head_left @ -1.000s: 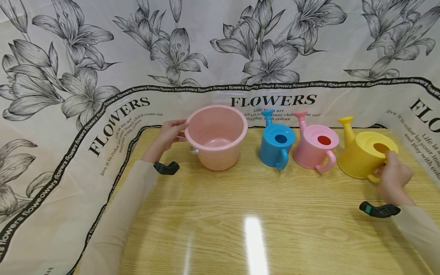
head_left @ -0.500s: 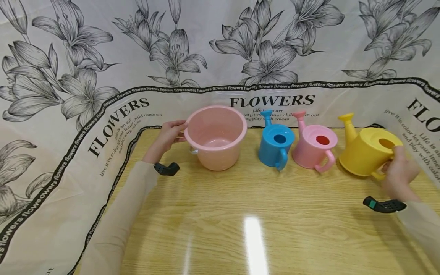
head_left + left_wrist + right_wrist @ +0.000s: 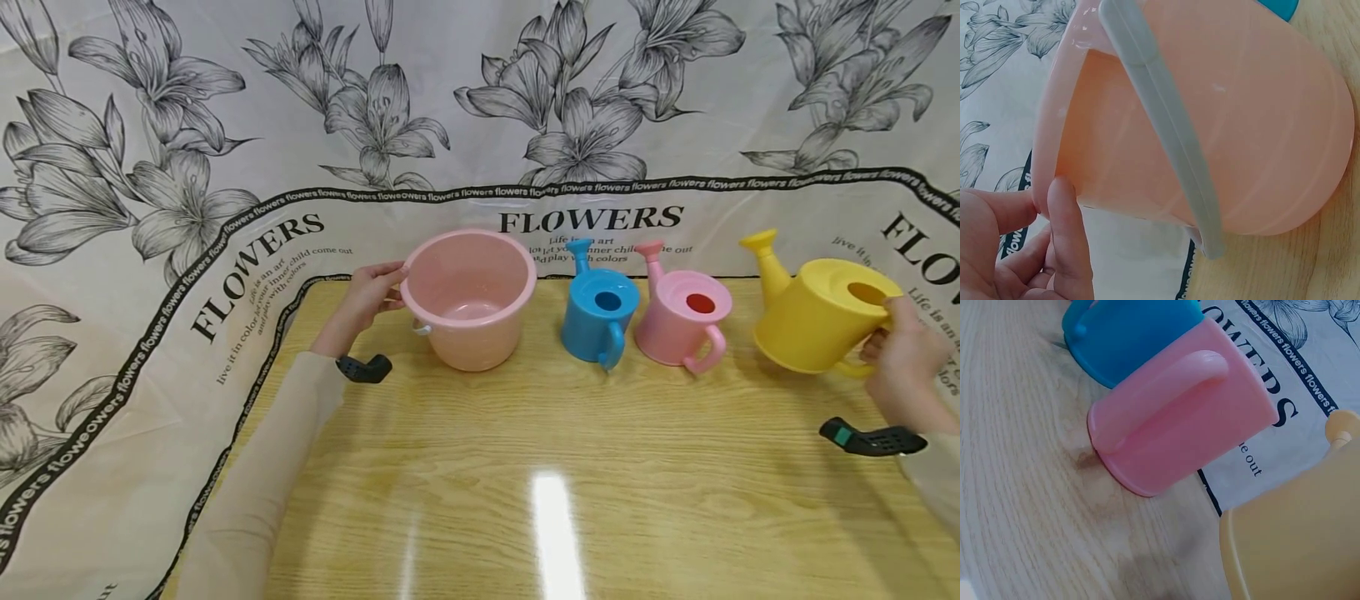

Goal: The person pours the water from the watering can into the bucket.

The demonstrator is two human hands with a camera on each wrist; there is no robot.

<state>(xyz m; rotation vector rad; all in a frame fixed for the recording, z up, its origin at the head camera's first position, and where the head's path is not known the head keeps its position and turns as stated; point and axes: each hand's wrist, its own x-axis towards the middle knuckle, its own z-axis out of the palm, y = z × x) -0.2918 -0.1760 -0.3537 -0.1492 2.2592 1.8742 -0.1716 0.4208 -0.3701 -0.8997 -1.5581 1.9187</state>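
A pink bucket [image 3: 480, 337] stands upright on the wooden table at the back. My left hand [image 3: 367, 298] pinches its rim at the left side; in the left wrist view thumb and fingers lie on either side of the rim, and a grey-white bail handle [image 3: 1169, 137] hangs across the bucket's wall. At the far right my right hand [image 3: 909, 358] grips the handle of a yellow watering can [image 3: 810, 321], which is lifted a little off the table, spout pointing left and back. The right hand is out of sight in the right wrist view, where the can's body shows at lower right.
A blue watering can [image 3: 596, 329] and a pink watering can [image 3: 678, 325] stand side by side between bucket and yellow can, handles toward the front. White cloth [image 3: 420, 100] printed with flowers hangs behind the table [image 3: 465, 467] and down its left and right sides.
My right hand has carried the yellow watering can up and to the right, away from the pink can. My left hand has stayed on the bucket rim.
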